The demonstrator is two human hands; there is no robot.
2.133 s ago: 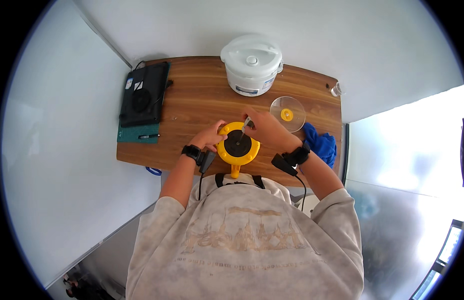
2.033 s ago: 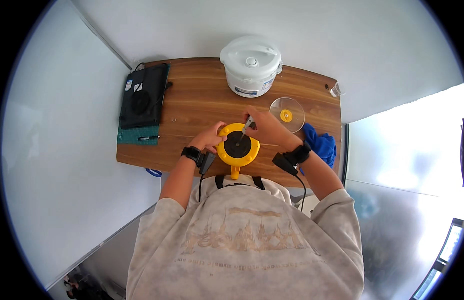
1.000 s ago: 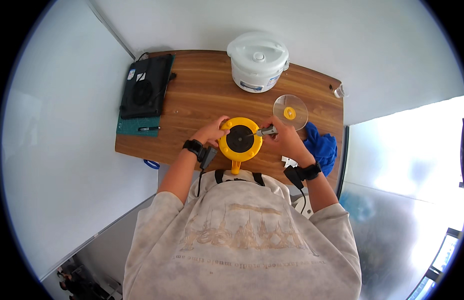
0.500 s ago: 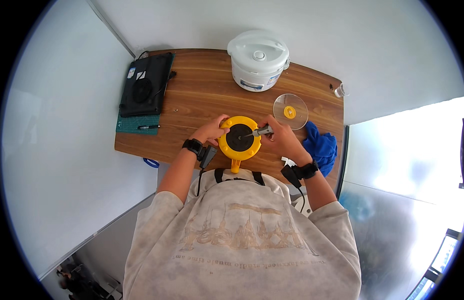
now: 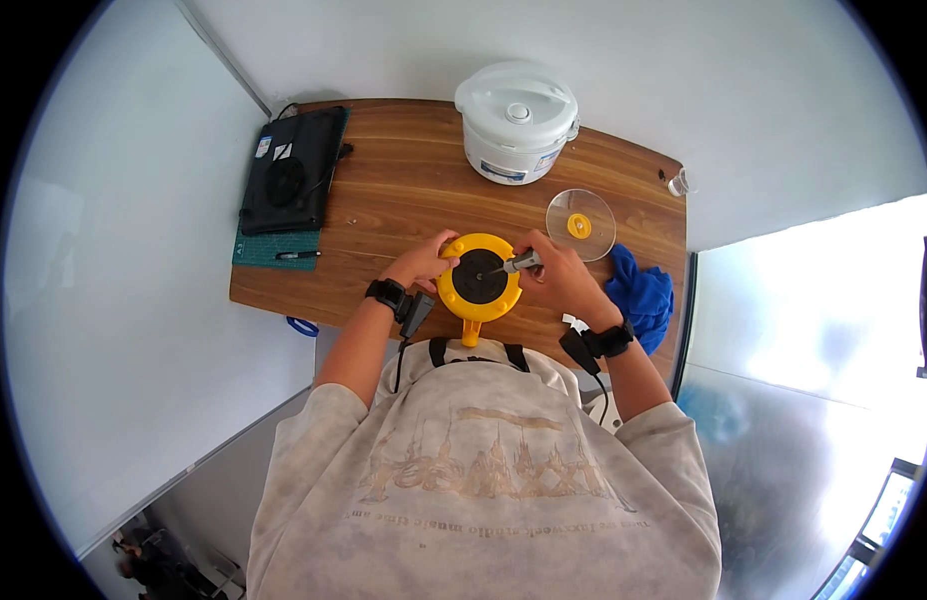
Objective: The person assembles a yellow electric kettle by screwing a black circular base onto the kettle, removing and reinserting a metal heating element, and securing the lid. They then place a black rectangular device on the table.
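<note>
A round yellow pot [image 5: 447,287] with a dark disc base [image 5: 476,288] facing up lies at the table's near edge, its handle [image 5: 470,332] pointing toward me. Gripping its left rim is my left hand [image 5: 424,262], thumb on top and fingers around the side. My right hand [image 5: 555,272] is closed around the grey handle of a screwdriver [image 5: 526,261]. The thin shaft slants left and down, and its tip reaches the middle of the dark base. Whether the tip sits in a screw is too small to tell.
Right of the pot lie a glass lid [image 5: 593,240] with a yellow knob and a blue cloth [image 5: 640,295]. A white rice cooker [image 5: 518,130] stands at the back. On the left, a black device [image 5: 313,150] and a pen [image 5: 296,255] rest on a green mat [image 5: 273,244]. A small clear cup [image 5: 680,182] is far right.
</note>
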